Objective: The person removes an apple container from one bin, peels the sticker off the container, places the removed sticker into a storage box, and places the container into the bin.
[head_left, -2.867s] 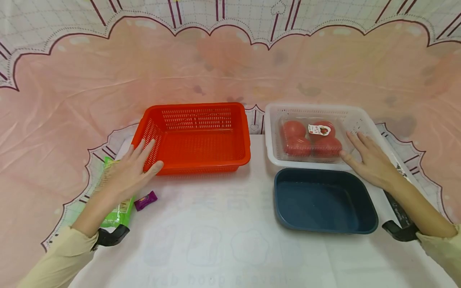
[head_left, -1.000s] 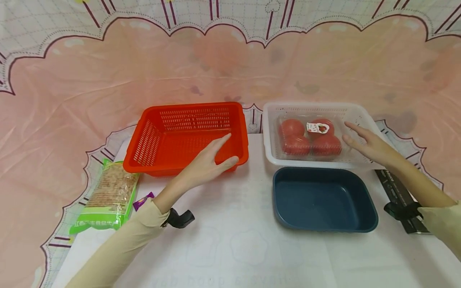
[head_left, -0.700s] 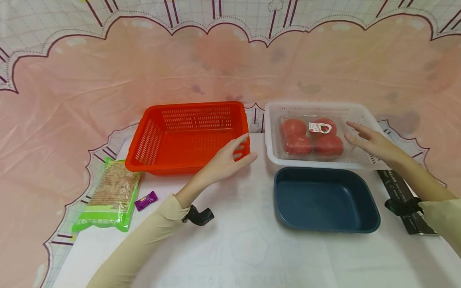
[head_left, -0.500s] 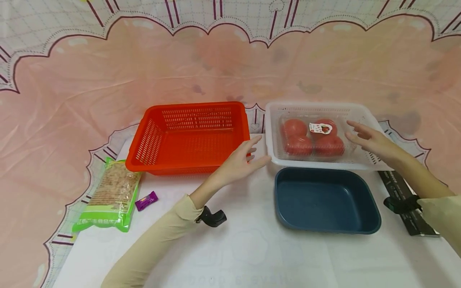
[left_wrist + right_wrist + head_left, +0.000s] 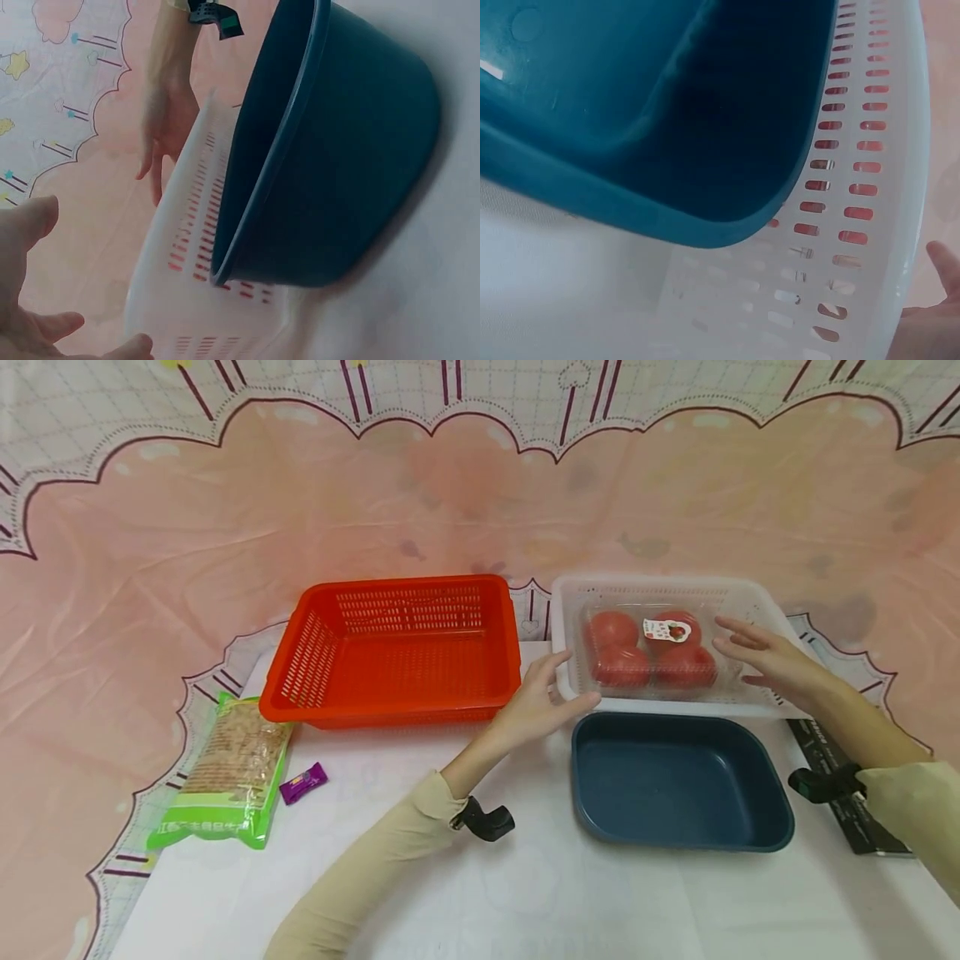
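Note:
My left hand [image 5: 536, 706] hovers by the left front corner of a white plastic basket [image 5: 645, 703], fingers loosely spread and holding nothing. Over that basket's right side is my right hand [image 5: 776, 667], its fingers apart and likewise holding nothing. Inside the basket lies a clear pack of tomatoes [image 5: 651, 650] with a white label. In the left wrist view, fingers of the left hand [image 5: 34, 289] show at the lower left, with the right hand [image 5: 171, 124] beyond the basket. Whether either hand touches the basket rim is unclear.
A dark blue tub [image 5: 681, 781] stands directly in front of the white basket. To the left is a red basket [image 5: 390, 681], with a green-edged food bag [image 5: 228, 768] and a purple-wrapped sweet [image 5: 303, 782] near it. A black box [image 5: 847, 797] lies under the right forearm.
My left hand has moved right from the red basket's left side, across its front, to the white basket. The right hand has turned slightly and stays over the white basket's right side.

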### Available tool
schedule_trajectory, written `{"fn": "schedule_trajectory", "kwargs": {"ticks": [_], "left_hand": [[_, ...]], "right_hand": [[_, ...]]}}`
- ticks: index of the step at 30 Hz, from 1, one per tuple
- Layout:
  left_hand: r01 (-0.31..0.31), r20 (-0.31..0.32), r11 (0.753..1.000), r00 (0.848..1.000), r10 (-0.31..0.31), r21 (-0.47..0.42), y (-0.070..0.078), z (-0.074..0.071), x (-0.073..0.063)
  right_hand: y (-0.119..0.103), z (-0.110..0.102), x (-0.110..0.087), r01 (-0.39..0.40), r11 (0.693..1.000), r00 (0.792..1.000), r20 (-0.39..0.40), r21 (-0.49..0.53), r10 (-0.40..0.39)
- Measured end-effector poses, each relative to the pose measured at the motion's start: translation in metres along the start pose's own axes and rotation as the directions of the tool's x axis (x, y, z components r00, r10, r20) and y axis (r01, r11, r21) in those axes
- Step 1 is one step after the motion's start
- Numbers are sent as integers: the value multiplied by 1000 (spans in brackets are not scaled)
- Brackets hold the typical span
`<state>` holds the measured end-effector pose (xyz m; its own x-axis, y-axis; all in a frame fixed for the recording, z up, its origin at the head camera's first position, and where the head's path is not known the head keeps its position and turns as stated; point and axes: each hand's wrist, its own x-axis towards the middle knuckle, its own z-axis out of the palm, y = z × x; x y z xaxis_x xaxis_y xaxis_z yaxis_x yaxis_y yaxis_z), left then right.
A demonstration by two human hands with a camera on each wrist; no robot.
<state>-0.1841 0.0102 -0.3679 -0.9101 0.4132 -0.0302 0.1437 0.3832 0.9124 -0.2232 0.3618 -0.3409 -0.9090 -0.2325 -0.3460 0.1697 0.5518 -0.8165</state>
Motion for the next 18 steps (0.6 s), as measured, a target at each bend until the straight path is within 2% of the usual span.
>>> {"fn": "schedule_trajectory", "kwargs": {"ticks": [7,18], "left_hand": [[-5,-63,1000,998,5,-4,-6,9,4],[-12,-103,996,995,3,-86,-14,17,9]], "right_hand": [[2,1,1,-14,999,1000,-6,29,14],[6,3,5,-26,998,1000,2,64,26]]}}
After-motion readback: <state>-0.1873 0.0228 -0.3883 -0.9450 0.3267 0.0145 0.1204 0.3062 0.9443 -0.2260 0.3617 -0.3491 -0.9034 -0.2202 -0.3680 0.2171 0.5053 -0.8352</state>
